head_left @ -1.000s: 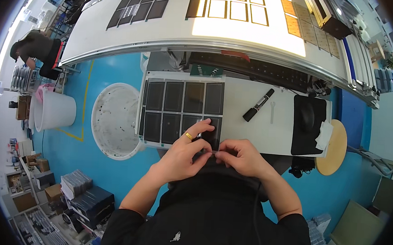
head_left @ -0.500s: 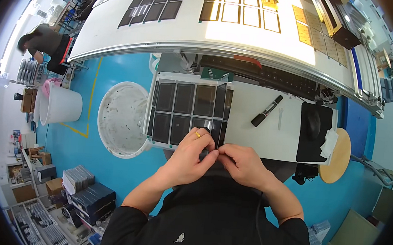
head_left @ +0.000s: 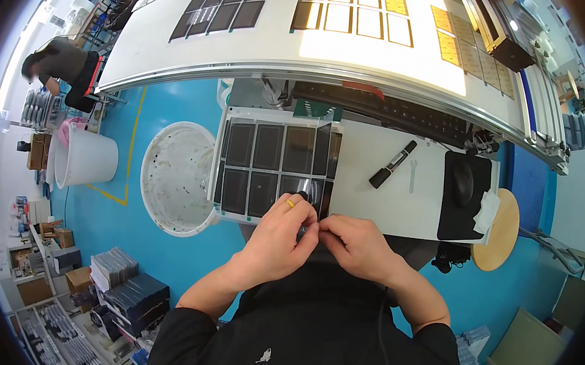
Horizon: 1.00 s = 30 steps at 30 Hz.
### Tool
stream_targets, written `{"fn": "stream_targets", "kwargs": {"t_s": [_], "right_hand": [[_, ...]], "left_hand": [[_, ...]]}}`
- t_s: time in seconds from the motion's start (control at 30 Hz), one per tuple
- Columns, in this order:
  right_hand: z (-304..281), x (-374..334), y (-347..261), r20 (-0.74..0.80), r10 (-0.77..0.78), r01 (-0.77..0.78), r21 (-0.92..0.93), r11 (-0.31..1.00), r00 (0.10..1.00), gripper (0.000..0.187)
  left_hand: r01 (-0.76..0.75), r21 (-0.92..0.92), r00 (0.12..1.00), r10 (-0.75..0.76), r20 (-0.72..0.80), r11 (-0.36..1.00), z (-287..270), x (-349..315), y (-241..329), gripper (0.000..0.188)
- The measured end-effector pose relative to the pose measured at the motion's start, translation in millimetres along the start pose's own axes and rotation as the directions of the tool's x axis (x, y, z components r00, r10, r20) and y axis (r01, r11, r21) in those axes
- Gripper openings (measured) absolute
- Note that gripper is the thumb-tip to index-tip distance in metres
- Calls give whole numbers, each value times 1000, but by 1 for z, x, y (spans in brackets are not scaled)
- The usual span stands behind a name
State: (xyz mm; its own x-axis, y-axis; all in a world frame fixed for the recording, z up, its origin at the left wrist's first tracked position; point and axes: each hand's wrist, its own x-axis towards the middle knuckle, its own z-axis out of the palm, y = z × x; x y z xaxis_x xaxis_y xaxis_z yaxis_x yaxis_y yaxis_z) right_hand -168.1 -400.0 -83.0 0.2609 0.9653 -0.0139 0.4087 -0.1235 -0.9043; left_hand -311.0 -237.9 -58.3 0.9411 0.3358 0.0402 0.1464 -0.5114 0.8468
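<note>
A sheet of dark rectangular panels (head_left: pixel 254 146) with pale gaps between them lies on the white worktable (head_left: pixel 365 208). Its right-hand strip looks folded or raised, with a shiny clear edge. At the sheet's near right corner, my left hand (head_left: pixel 276 241), wearing a gold ring, pinches the edge with thumb and fingers. My right hand (head_left: pixel 359 245) pinches right beside it, the fingertips of both almost touching. A small black piece shows by the left fingers; I cannot make out what it is. The exact pinched spot is mostly hidden.
Right of the sheet lie a black marker (head_left: pixel 393 164), a small wrench (head_left: pixel 413 176) and a mouse (head_left: pixel 464 182) on a black pad. A keyboard (head_left: pixel 385 114) sits behind, under a long bench (head_left: pixel 275 49) bearing more panels. A white bin (head_left: pixel 174 225) stands left; a person (head_left: pixel 67 65) sits beyond.
The whole view has shifted slightly, so the table and bench sit a little further left. Both hands keep their pinch at the sheet's near corner, with barely any movement.
</note>
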Motion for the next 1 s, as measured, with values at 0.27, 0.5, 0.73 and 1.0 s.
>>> {"fn": "stream_targets", "kwargs": {"t_s": [0.27, 0.5, 0.73, 1.0], "right_hand": [[-8, 0, -3, 97, 66, -78, 119, 990, 993, 17], [-18, -8, 5, 278, 254, -327, 260, 909, 927, 27], [-8, -11, 28, 390, 325, -486, 449, 750, 861, 24], [-2, -15, 36, 343, 268, -427, 574, 699, 900, 25]], "left_hand": [[84, -74, 993, -77, 88, 994, 2, 1, 2, 7], [-169, 100, 986, 168, 19, 981, 6, 9, -14, 7], [-245, 451, 970, 215, 117, 858, 8, 20, -25, 12], [-235, 390, 972, 223, 75, 891, 16, 5, -18, 15]]}}
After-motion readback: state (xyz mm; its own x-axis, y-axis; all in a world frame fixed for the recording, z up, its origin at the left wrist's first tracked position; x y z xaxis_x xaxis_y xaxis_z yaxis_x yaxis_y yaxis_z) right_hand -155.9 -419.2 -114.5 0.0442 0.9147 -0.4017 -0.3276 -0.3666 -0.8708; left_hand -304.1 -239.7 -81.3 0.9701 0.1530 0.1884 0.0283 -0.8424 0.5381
